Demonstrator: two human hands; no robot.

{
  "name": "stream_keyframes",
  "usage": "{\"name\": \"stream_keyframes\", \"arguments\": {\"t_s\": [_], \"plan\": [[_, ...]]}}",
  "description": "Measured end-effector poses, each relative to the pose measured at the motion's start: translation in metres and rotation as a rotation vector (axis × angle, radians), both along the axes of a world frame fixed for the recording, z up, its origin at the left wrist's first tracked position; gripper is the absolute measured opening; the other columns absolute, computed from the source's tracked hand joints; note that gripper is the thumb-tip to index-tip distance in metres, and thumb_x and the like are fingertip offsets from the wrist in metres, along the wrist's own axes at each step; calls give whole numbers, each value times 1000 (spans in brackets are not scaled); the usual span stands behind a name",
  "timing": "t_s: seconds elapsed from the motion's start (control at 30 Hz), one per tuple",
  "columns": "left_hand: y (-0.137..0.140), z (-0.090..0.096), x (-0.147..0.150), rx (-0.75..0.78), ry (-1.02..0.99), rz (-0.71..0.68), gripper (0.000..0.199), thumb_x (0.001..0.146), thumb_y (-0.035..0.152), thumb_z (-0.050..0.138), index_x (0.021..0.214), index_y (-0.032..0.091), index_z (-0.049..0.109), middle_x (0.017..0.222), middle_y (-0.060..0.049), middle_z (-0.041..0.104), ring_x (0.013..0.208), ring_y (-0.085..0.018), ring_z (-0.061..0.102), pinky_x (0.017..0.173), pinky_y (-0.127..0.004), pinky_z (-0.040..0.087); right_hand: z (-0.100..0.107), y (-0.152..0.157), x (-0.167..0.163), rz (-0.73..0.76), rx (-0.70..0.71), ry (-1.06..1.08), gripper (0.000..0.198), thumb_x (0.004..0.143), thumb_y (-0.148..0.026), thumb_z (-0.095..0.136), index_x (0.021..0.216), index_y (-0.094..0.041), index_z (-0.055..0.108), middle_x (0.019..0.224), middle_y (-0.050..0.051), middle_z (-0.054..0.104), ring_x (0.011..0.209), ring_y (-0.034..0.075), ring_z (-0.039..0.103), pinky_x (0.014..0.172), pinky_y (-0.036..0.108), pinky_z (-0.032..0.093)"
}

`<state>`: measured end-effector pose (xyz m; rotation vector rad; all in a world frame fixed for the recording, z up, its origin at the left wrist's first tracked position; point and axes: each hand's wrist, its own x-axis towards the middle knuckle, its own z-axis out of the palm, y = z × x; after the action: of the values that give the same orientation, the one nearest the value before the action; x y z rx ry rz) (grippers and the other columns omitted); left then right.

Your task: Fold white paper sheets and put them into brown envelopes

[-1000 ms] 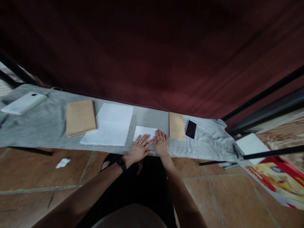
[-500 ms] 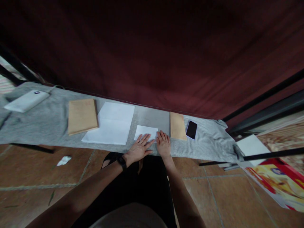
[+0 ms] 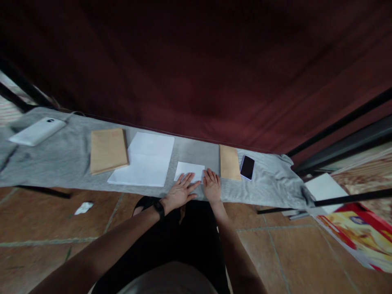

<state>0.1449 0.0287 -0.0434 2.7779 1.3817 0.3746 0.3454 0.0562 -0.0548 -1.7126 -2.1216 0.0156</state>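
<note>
A small white folded-looking sheet of paper (image 3: 190, 168) lies on the grey cloth right before me. My left hand (image 3: 180, 192) rests flat on its near edge, fingers apart; a dark band circles that wrist. At the sheet's right edge lies my right hand (image 3: 212, 185), palm down with fingers stretched out. Left of the hands is a stack of larger white paper (image 3: 145, 159). A pile of brown envelopes (image 3: 108, 150) overlaps that stack's left side. To the right of my right hand is another brown envelope (image 3: 229, 162).
A phone (image 3: 247, 167) lies right of the single envelope. At the far left is a white device (image 3: 38, 131) with a cable. The narrow bench's grey cloth (image 3: 67, 163) meets a dark red curtain (image 3: 196, 81). A red and yellow box (image 3: 361, 232) stands low at the right.
Both hands stay almost in place on the small sheet. The whole view has shifted very slightly; nothing else has visibly moved.
</note>
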Motion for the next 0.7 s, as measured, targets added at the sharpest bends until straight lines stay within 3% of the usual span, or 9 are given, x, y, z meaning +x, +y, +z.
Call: {"name": "stream_keyframes", "arguments": {"t_s": [0.4, 0.53, 0.7], "plan": [[-2, 5, 2, 17, 8, 12, 61, 97, 55, 47, 152, 30, 40, 162, -13, 32, 150, -29, 28, 123, -52, 19, 0, 0, 1, 3, 22, 90, 46, 100, -19, 41, 144, -19, 52, 149, 11, 53, 139, 24, 46, 116, 46, 33], [-3, 6, 2, 27, 24, 13, 59, 97, 55, 47, 149, 28, 45, 161, -14, 33, 151, -29, 28, 123, -52, 19, 1, -11, -3, 107, 21, 149, 44, 101, -21, 39, 143, -18, 54, 147, 10, 55, 137, 20, 49, 115, 41, 37], [-3, 4, 3, 32, 41, 14, 59, 96, 55, 48, 146, 24, 49, 161, -15, 33, 151, -29, 27, 124, -52, 18, 2, -32, -8, 190, -27, 65, 44, 105, -30, 38, 145, -18, 51, 148, 9, 53, 140, 21, 47, 120, 45, 30]]}}
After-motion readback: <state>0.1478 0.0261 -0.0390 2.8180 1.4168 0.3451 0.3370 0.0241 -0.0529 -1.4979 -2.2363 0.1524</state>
